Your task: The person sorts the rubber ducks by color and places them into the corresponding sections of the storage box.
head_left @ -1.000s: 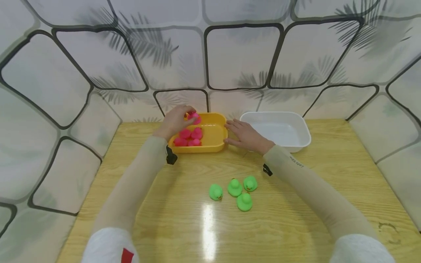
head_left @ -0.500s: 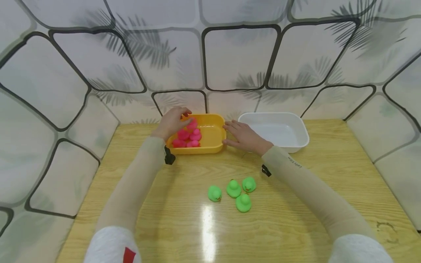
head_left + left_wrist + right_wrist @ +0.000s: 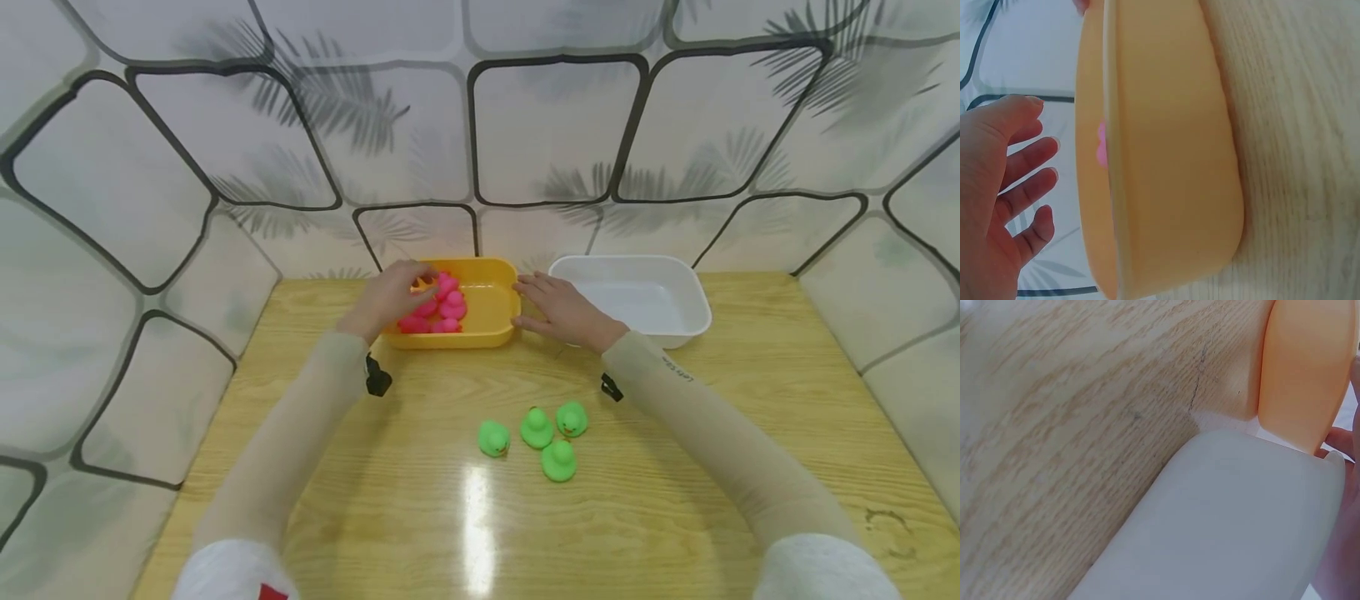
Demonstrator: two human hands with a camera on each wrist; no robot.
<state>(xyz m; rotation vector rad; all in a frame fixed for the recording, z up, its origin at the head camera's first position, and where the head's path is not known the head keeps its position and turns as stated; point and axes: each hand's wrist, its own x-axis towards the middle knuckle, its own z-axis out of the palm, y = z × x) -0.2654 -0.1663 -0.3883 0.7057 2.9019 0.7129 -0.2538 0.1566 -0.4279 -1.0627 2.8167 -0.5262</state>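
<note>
Several pink rubber ducks (image 3: 452, 305) sit together in the left half of a yellow tray (image 3: 491, 340). Above the tray's left end is my left hand (image 3: 392, 293), holding nothing; in the left wrist view the same hand (image 3: 997, 181) has loosely bent, spread fingers, apart from the tray wall (image 3: 1172, 150). My right hand (image 3: 558, 310) reaches across the gap between the trays, its extended fingertips at the yellow tray's right rim. In the right wrist view, only part of the right hand (image 3: 1341, 531) shows, beside the yellow tray.
A white tray (image 3: 701, 321) stands right of the yellow one, under the right wrist. Several green rubber ducks (image 3: 537, 427) are grouped on the wooden table (image 3: 360, 500), nearer the person. A patterned wall (image 3: 555, 125) closes off the back and sides.
My left hand has let go of a pink duck, which now rests in the tray with the others, and has drawn back slightly to the left. The right hand has stayed at the rim.
</note>
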